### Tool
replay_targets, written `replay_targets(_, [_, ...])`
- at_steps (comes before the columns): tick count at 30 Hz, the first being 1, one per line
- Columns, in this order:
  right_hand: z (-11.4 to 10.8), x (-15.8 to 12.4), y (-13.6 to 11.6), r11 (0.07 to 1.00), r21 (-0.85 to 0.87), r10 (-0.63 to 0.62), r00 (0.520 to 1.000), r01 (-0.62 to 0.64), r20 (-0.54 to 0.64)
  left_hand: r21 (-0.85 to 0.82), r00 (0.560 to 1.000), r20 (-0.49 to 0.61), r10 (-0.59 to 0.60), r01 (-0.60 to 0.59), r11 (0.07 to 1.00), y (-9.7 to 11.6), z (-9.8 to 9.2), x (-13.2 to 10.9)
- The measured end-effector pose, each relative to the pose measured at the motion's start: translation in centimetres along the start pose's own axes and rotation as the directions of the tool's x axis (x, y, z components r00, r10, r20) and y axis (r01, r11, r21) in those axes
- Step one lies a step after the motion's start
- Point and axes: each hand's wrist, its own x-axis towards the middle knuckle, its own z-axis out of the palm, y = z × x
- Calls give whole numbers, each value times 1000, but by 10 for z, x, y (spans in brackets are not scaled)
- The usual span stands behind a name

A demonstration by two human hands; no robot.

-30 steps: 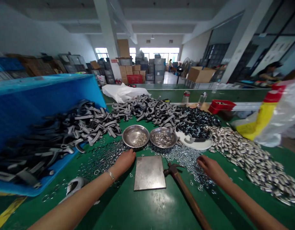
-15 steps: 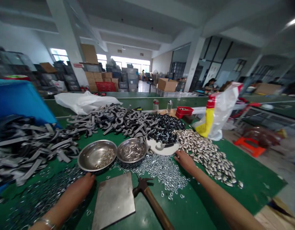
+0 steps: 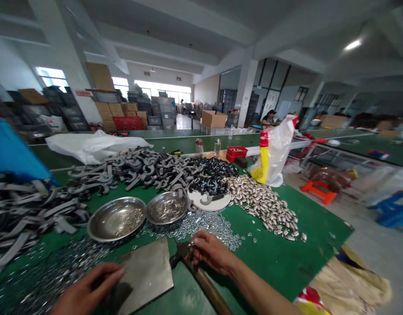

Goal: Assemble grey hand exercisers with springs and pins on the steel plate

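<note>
My left hand (image 3: 90,286) is over the left edge of a flat metal plate (image 3: 152,271). Its thumb and forefinger are pressed together; whatever lies between them is too small to make out. Above a claw hammer (image 3: 206,282), my right hand (image 3: 213,253) is closed in a pinch, with a small shiny metal piece (image 3: 191,244) at its fingertips. Small metal rings (image 3: 217,225) lie spread just behind that hand. Beyond the plate stand two steel bowls: the larger bowl (image 3: 98,221) holds small pieces, the smaller bowl (image 3: 152,218) short metal pins.
Grey curved metal parts (image 3: 145,168) are heaped at the back and left, beside a blue bin (image 3: 14,153). A white plate (image 3: 196,200) carries black-ended pieces. Metal cylinders (image 3: 263,203) and a plastic sack (image 3: 275,153) are at right. Another person (image 3: 269,118) sits farther off.
My right hand has come from the edge of the ring pile to above the hammer. My left hand has moved closer, to the metal plate's edge. The view has swung right.
</note>
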Motion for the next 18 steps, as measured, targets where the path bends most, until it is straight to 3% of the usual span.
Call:
replay_targets(3, [33, -14, 0, 989, 128, 61, 989, -78, 134, -419, 988, 131, -86, 134, 898, 30, 35, -58])
replay_targets(6, [54, -13, 1, 971, 169, 129, 963, -172, 236, -727, 978, 183, -102, 204, 655, 45, 64, -74])
replay_targets(9, [75, -9, 8, 969, 113, 175, 936, -218, 306, -818, 981, 103, -166, 179, 546, 43, 71, -75])
replay_targets(13, [100, -15, 21, 978, 27, 186, 922, -207, 339, -823, 975, -37, -218, 93, 560, 46, 69, -89])
replay_targets(18, [116, -23, 30, 936, 113, 281, 899, -335, 337, -823, 971, -62, -231, 81, 562, 50, 72, -103])
